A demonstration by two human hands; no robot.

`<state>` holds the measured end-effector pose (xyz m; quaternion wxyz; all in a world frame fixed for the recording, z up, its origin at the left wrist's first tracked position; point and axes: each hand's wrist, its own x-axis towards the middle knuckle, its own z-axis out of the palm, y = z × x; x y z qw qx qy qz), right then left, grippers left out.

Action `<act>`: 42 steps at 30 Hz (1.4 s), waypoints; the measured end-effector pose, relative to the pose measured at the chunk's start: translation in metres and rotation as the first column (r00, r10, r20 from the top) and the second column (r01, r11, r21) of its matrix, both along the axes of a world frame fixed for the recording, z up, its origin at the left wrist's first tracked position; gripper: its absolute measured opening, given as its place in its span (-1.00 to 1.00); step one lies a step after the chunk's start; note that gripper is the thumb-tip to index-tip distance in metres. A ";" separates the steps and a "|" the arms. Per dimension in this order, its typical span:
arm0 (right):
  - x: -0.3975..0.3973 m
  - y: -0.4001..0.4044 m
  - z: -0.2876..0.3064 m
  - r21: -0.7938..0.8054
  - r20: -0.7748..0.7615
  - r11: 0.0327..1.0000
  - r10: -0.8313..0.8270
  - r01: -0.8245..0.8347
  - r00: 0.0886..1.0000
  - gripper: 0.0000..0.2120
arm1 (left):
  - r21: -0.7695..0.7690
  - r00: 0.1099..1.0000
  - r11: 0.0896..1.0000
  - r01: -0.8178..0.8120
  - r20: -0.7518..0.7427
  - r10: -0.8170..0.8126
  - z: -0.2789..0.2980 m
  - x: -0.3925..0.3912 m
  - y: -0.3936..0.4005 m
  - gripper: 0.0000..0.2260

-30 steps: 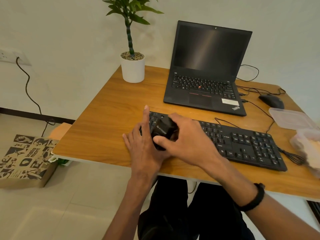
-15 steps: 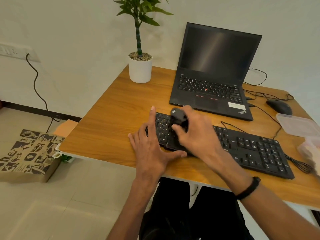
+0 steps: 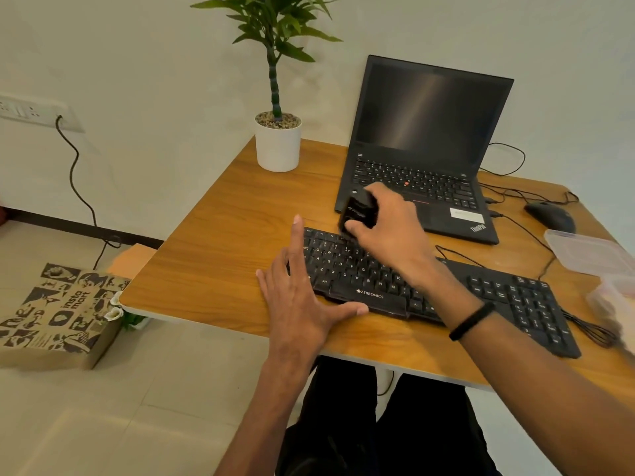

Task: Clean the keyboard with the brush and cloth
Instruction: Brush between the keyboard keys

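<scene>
A wooden desk point(image 3: 220, 255) stood against a pale wall, with a tiled floor to its left where a printed paper bag point(image 3: 58, 310) sat. At the back of the desk a potted plant point(image 3: 277, 142) stood beside an open laptop point(image 3: 426, 149) with a dark screen. A mouse point(image 3: 549, 216) lay to the right of the laptop, and a clear plastic box point(image 3: 591, 250) sat at the desk's right edge.

The black keyboard point(image 3: 488, 297) lay across the front of the desk, its cable trailing off toward the right. The left hand point(image 3: 299, 304) rested flat at the keyboard's left end, fingers straight and spread, the thumb stretched along the front edge and the forefinger pointing past the top corner. The right hand point(image 3: 388, 228) gripped a small black brush point(image 3: 359, 213), fingers and thumb curled round its body, holding it at the keyboard's upper left rows, just in front of the laptop. Whether the bristles touched the keys could not be told. A black band point(image 3: 472, 321) circled the right wrist. The cloth did not show clearly anywhere.
</scene>
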<state>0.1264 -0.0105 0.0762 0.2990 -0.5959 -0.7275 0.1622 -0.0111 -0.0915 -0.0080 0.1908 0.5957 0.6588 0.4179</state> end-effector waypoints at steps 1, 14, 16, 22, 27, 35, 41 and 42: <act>-0.006 0.002 -0.002 0.014 0.024 1.000 0.021 -0.021 0.999 -0.61 | 0.008 1.000 1.000 -0.008 0.012 0.008 0.000 0.000 0.000 0.46; -0.031 -0.007 0.003 -0.047 -0.017 0.990 0.130 -0.131 0.991 -0.65 | 0.051 0.999 0.998 -0.034 0.031 0.032 0.001 0.001 -0.002 0.44; -0.033 -0.005 -0.006 0.044 0.003 0.992 0.121 -0.121 0.993 -0.59 | 0.051 0.999 0.998 -0.037 0.021 0.036 0.002 0.002 -0.002 0.44; -0.040 -0.028 -0.023 0.025 0.020 0.955 0.293 -0.294 0.956 -0.64 | 0.113 0.998 0.993 -0.045 0.046 0.040 -0.002 0.002 -0.002 0.33; -0.001 -0.040 -0.004 -0.123 -0.049 0.892 0.431 -0.434 0.901 -0.70 | 0.146 0.998 0.988 -0.057 0.031 0.053 -0.001 0.004 -0.005 0.35; 0.098 -0.051 0.031 -0.308 0.196 0.879 0.432 -0.363 0.880 -0.58 | 0.045 0.996 0.999 -0.021 -0.085 0.024 0.000 0.004 -0.003 0.39; 0.169 -0.070 0.043 -0.377 0.307 0.895 0.363 -0.238 0.880 -0.54 | 0.053 0.993 0.998 -0.039 -0.111 0.045 0.000 0.006 -0.004 0.37; 0.178 -0.073 0.045 -0.395 0.324 0.893 0.355 -0.216 0.877 -0.54 | 0.054 0.993 0.998 -0.039 -0.113 0.045 0.000 0.006 -0.004 0.37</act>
